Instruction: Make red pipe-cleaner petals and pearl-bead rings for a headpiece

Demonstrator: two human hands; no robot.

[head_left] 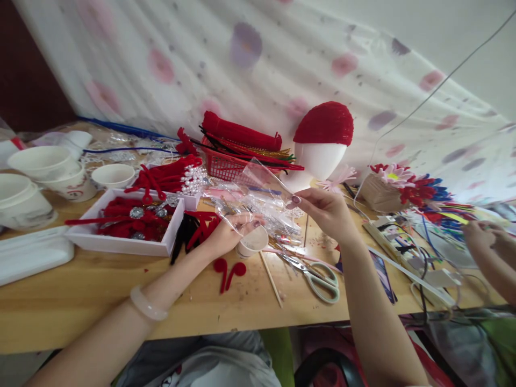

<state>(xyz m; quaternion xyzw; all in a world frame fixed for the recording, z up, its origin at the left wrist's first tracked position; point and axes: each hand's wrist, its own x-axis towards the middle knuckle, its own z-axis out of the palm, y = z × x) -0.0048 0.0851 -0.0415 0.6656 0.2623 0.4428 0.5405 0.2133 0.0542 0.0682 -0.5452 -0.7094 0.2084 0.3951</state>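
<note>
Between my raised hands stretches a clear plastic bag [264,180]. My right hand [324,211] pinches its right side between thumb and fingers. My left hand [234,232] is at the bag's lower left, just above a white paper cup [253,242]; its fingertips are pressed together, and what lies in them is too small to make out. Clear film overlaps these fingers. On the table below lie two red curled fuzzy pieces [229,271], a thin wooden stick [272,279] and scissors with pale green handles [322,282]. Several clear packets [278,215] lie behind my hands.
At left are a white box [124,244] of red fuzzy pieces and several paper cups [24,201]. Behind stand a red basket [223,164] of fuzzy stems and a white head form [320,158] with a red cap. Another person's hands [489,242] work at right, beyond a power strip [439,278].
</note>
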